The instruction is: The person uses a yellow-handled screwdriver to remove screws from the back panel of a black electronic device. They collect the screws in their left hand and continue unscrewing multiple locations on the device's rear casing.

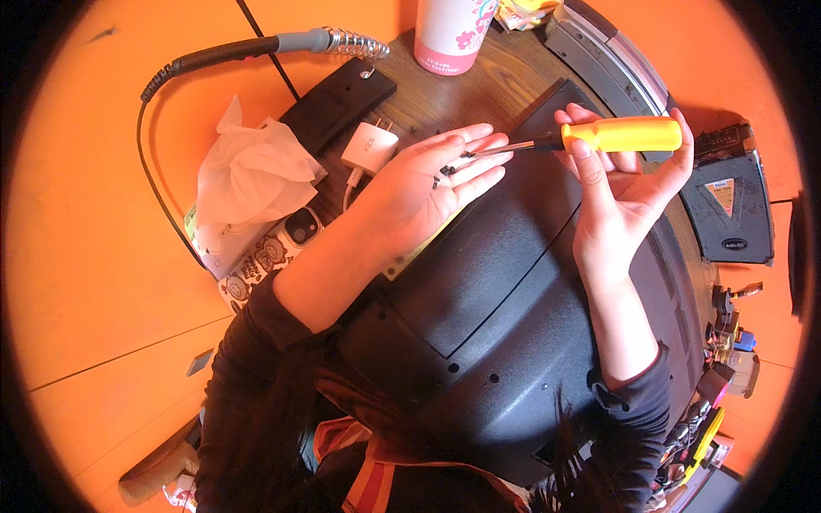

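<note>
My left hand [419,201] is turned palm up, with a few small black screws [447,171] lying on its palm and fingers. My right hand [617,224] grips a screwdriver [623,135] by its yellow handle, fingers and thumb around it. The metal shaft points left, and its tip reaches the screws at the left fingers. Whether a screw clings to the tip I cannot tell. Below both hands sits a large curved black plastic housing [496,299] with screw holes and a vented right side.
A soldering iron [282,43] lies at the upper left beside a black box [342,92]. Near my left forearm are a white charger [369,147], a phone [272,252] and tissues [256,171]. A pink-and-white cup [449,38] stands behind; a speaker [731,205] stands right.
</note>
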Motion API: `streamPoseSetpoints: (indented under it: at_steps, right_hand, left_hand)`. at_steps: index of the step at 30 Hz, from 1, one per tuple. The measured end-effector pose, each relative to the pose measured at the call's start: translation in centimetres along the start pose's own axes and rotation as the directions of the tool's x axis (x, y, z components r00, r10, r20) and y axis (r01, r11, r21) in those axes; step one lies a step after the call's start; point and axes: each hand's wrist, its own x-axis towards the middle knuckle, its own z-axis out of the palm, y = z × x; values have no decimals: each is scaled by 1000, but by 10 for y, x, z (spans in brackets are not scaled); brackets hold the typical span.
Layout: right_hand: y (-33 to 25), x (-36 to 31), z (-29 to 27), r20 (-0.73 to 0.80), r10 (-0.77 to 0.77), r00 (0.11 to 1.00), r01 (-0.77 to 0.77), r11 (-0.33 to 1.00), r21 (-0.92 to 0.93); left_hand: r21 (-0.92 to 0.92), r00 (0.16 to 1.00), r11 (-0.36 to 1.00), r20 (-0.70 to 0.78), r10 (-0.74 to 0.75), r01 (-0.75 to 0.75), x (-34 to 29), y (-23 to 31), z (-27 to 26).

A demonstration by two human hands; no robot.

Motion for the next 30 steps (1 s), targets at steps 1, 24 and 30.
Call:
streamPoseSetpoints:
  at_steps: [1, 24, 30]
  right_hand:
    - [0, 0, 0, -2, 10, 1000, -10, 1000, 10]
    - [-5, 2, -3, -65, 112, 992, -100, 982, 162]
    - [-6, 2, -2, -169, 115, 979, -79, 976, 204]
  left_hand:
    - [-1, 1000, 1000, 16, -1, 1, 0, 0, 0]
    - [138, 999, 990, 50, 15, -22, -4, 0, 3]
    - [186, 999, 982, -39, 37, -29, -4, 0, 2]
